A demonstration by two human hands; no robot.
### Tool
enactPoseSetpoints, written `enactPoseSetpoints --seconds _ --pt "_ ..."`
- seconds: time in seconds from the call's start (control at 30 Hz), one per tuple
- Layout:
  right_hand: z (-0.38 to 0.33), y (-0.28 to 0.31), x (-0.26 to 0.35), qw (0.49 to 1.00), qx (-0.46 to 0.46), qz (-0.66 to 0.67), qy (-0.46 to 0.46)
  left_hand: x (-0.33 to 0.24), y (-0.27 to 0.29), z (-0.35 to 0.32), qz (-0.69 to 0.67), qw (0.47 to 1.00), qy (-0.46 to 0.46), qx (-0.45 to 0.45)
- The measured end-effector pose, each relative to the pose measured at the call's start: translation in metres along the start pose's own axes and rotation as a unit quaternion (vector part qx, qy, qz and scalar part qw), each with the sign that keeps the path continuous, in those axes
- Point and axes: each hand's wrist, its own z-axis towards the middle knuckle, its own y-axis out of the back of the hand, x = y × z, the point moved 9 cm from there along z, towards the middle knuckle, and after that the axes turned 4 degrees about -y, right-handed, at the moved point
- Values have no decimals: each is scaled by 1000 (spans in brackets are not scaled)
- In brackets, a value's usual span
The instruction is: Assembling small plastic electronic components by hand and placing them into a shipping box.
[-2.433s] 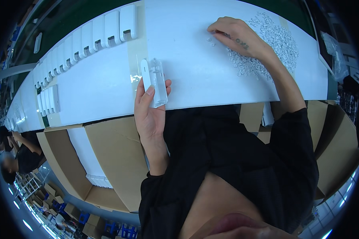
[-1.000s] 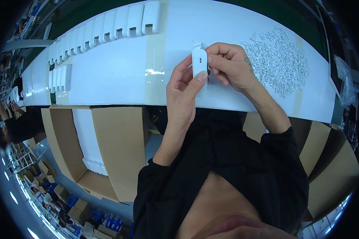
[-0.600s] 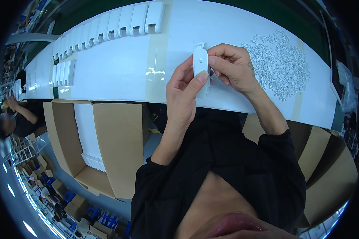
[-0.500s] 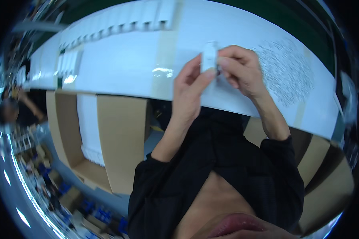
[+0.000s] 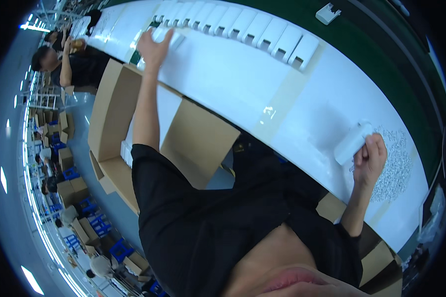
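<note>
– inside the open cardboard box (image 5: 115, 109), what?

– something flat and white (image 5: 168, 106) and, lower down, a row of white pieces (image 5: 126, 152); partly hidden behind the left forearm (image 5: 146, 109), stretched across the opening

– and inside the other box (image 5: 376, 265), at the lower right?

– cannot tell; flaps spread, largely blocked by the dark sleeve (image 5: 351, 252)

– now the right grip (image 5: 369, 161)?

– clamped on a white case (image 5: 353, 143), tilted over the surface (image 5: 223, 74), just beside a heap of small clear parts (image 5: 394, 171) and partly in front of it

– the left grip (image 5: 154, 47)?

– well apart from the right, thumb and fingers spread, at a small group of white cases (image 5: 177, 38) and partly covering them; touching or not, cannot tell

– around all that?

– along the far edge, a long row of white cases (image 5: 282, 42), side by side; beyond, on a green strip (image 5: 354, 42), a loose white piece (image 5: 328, 14); at the right rim, a clear plastic bag (image 5: 433, 213); off to the left, a co-worker in dark clothing (image 5: 77, 64), and farther down, blue stools (image 5: 121, 249)
</note>
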Motion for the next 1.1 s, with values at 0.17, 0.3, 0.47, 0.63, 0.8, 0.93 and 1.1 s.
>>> enactPoseSetpoints --seconds 0.17,0.3,0.47,0.63,0.8,0.93,1.1 --pt "-3 26 8 992 -110 -47 -28 179 -66 10 -236 946 17 219" --pt "-17 85 53 983 -171 -34 61 152 -59 -3 -147 943 140 262" --pt "-41 196 118 920 -319 -187 132 9 -19 -54 -56 972 87 210" --pt "47 371 159 863 -361 -352 38 -74 4 -97 -34 976 61 205" --pt "170 460 196 797 -339 -498 32 -140 21 -130 -94 948 136 271" --pt "240 519 196 692 -328 -642 -41 -166 32 -148 -207 935 85 274" --pt "280 502 140 644 -261 -712 -98 -176 41 -152 -163 949 29 268"
